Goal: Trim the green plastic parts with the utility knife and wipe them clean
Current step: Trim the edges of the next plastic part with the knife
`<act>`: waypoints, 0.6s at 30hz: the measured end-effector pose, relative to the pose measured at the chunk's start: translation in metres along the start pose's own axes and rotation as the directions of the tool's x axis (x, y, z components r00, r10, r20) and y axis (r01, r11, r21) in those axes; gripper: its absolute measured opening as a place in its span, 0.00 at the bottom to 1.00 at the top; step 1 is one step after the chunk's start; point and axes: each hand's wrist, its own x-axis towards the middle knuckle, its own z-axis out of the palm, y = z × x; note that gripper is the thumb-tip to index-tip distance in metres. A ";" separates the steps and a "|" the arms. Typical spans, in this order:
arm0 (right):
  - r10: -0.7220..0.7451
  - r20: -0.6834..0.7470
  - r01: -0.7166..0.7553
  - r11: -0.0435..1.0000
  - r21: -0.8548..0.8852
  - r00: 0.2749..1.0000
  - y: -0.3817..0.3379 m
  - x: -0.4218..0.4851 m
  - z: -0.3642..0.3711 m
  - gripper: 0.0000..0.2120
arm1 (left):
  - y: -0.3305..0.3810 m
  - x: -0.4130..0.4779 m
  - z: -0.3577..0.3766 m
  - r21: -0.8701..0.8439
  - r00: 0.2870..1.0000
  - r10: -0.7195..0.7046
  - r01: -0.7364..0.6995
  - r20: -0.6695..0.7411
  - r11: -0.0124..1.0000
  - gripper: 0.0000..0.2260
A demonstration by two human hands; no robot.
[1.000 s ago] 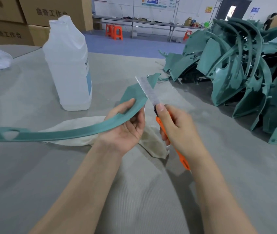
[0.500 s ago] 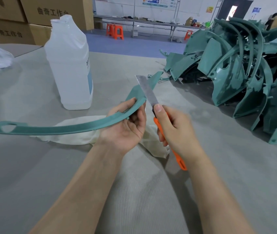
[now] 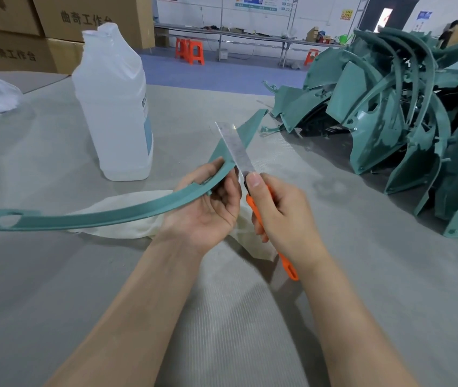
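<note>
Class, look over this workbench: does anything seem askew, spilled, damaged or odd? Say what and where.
Nothing is spilled; the bottle stands upright. Two things stand out: the utility knife in the right hand has its blade run out very far, and the green parts at right lie in a tangled heap.

Cardboard boxes [image 3: 90,12] printed 曲奇工作台, bottle label [image 3: 146,127] and wall posters [image 3: 255,2] seemingly too blurred to read

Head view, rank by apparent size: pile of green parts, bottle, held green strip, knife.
1. pile of green parts, cut off by the frame edge.
2-3. bottle and held green strip: unranked; the strip is longer, the bottle bulkier.
4. knife, partly hidden in the right hand.
</note>
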 end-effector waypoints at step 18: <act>-0.104 0.092 0.114 0.988 -0.107 0.990 0.001 -0.004 0.011 0.21 | -0.002 0.005 -0.006 0.016 0.993 0.117 -0.116 -0.005 0.993 0.07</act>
